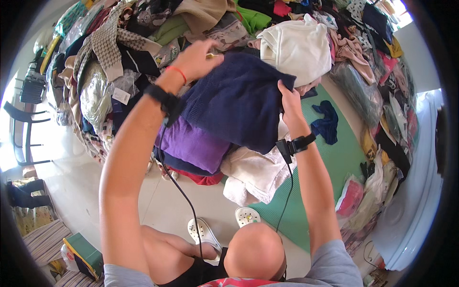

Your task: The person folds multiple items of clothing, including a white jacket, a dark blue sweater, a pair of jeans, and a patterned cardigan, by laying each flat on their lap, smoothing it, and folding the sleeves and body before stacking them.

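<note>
A navy knitted garment (pixel 236 100) lies spread over a stack of clothes in front of me. My right hand (pixel 292 102) pinches its right corner between thumb and fingers. At the garment's upper left edge is my left hand (pixel 200 59), slightly blurred, with bent fingers; whether it grips the cloth is not plain. Under the navy piece, folded purple cloth (pixel 195 145) shows at the left and white fleecy clothing (pixel 254 172) at the lower right. A folded white garment (pixel 296 50) rests just beyond my right hand. Both wrists wear black straps with cables.
Heaped clothes (pixel 107 46) curve around the far side, some in clear plastic bags (pixel 358 93). A green mat (pixel 333 161) lies on the tiled floor, with a small dark blue cloth (pixel 326 122) on it. At the left stand a black chair (pixel 27 122) and a green box (pixel 84 251).
</note>
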The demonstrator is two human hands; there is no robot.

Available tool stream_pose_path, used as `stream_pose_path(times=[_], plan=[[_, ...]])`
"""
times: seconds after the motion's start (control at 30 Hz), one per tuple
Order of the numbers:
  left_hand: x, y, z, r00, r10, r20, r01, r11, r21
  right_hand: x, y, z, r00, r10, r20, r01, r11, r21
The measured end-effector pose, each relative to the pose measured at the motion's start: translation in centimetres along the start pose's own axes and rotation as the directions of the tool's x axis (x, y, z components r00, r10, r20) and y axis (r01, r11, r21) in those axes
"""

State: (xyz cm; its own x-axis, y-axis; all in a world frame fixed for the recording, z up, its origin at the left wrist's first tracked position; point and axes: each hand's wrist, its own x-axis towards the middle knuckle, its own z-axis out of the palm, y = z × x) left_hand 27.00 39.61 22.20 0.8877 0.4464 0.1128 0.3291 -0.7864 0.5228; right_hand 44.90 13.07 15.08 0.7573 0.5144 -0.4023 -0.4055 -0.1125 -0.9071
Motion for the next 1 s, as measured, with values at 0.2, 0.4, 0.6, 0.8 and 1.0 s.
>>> stream_pose_path(times=[0.2, 0.4, 0.6, 0.8, 1.0], plan=[[-8.9, -3.5, 9.1, 0.954, -0.301, -0.006, 0.292, 0.928, -0.231, -2.0, 4.3, -3.7, 0.992, 0.037, -0.124, -0.061, 0.979, -0.197], [-8.9, -3.5, 7.8, 0.731, -0.480, 0.485, 0.673, 0.390, -0.629, -6.6, 0.5, -2.0, 0.958, 0.279, 0.073, -0.283, 0.958, 0.050], [-8.7, -2.8, 6.6, 0.581, -0.419, 0.698, 0.793, 0.095, -0.602, -7.1, 2.4, -1.5, 0.899, 0.319, 0.299, -0.393, 0.888, 0.236], [-9.3, -0.4, 6.6, 0.584, -0.314, 0.748, 0.738, -0.177, -0.651, -6.8, 2.6, -1.6, 0.865, 0.403, 0.300, -0.489, 0.811, 0.321], [-10.6, 7.8, 3.1, 0.834, -0.173, 0.524, 0.496, -0.182, -0.849, -12.7, -5.4, -5.4, 0.969, 0.166, 0.183, -0.212, 0.938, 0.272]])
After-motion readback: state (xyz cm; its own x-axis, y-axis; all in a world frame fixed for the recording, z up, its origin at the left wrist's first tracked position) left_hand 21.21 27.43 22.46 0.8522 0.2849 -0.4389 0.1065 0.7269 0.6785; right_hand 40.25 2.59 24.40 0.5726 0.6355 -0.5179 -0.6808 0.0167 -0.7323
